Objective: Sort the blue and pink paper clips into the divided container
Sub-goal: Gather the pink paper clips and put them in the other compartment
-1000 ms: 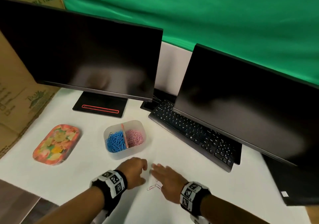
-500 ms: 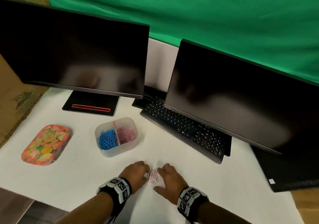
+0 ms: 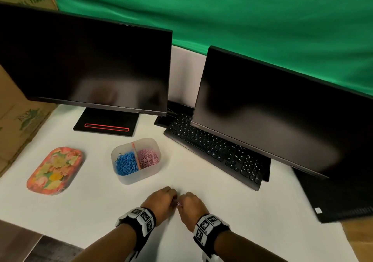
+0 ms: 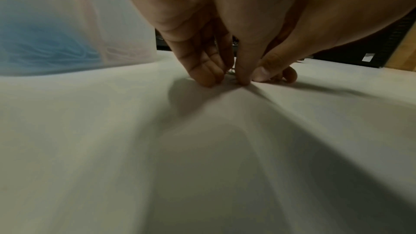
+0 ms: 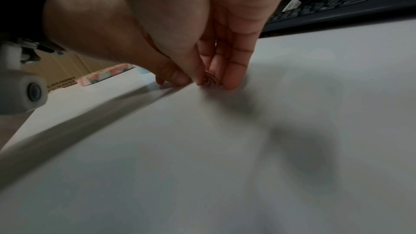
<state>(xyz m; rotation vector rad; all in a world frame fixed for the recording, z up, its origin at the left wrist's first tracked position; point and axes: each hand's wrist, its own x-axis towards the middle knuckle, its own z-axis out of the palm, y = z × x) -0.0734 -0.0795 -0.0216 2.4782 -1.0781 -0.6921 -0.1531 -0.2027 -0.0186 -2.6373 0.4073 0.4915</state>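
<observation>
A clear divided container [image 3: 139, 179] stands on the white table, with blue paper clips [image 3: 125, 164] in its left half and pink paper clips [image 3: 149, 157] in its right half. In front of it my two hands meet, knuckles up. A small bunch of loose pink paper clips [image 3: 179, 204] lies between them on the table. My left hand [image 3: 174, 199] has thumb and fingers drawn together on the bunch [image 4: 231, 72]. My right hand [image 5: 211, 83] pinches the same pink clips [image 5: 210, 78] between thumb and fingers. Most of the bunch is hidden under the fingers.
A floral tray [image 3: 55, 169] lies left of the container. Two dark monitors [image 3: 86, 65] [image 3: 282, 116] and a black keyboard [image 3: 216, 150] stand behind and to the right. Cardboard [image 3: 14, 116] borders the table's left side.
Both hands have closed in from a spread position, sweeping the scattered pink clips into one bunch and pinching it. The head view has also shifted slightly.
</observation>
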